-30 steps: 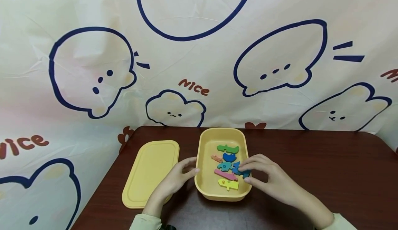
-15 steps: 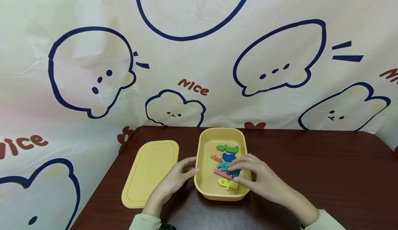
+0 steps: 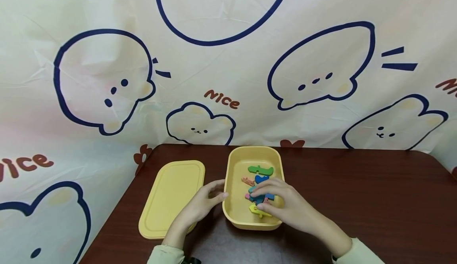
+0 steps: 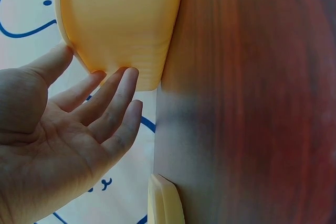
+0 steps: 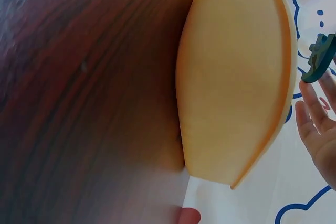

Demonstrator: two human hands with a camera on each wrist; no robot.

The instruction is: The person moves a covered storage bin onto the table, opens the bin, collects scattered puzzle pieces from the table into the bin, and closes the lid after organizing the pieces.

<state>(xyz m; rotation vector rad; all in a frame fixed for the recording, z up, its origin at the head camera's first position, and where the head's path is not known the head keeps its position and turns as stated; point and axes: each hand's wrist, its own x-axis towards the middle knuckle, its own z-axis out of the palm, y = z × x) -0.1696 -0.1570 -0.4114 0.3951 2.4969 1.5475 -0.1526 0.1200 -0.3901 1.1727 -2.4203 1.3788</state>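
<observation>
My right hand (image 3: 292,202) pinches a dark teal puzzle-like piece (image 5: 321,59) between thumb and fingers. In the right wrist view this piece is up above the rim of the yellow box (image 5: 233,77). Below it in the box lie flat shaped pieces: a green one (image 3: 260,170), a blue one (image 3: 262,178), an orange one (image 3: 247,180) and a yellow one (image 3: 258,211). Teal, pink and another blue piece (image 3: 270,196) are partly covered by the right hand. My left hand (image 3: 204,203) rests at the box's left wall, thumb by the rim and fingertips at the outer side.
A yellow lid (image 3: 173,194) lies flat on the dark brown table (image 3: 375,200), left of the box and beside the left forearm. Behind the table hangs a pale cloth (image 3: 221,69) with cartoon outlines.
The right hand has moved left with the dark teal piece, from the box's right rim to over its middle. The left hand stays at the box wall.
</observation>
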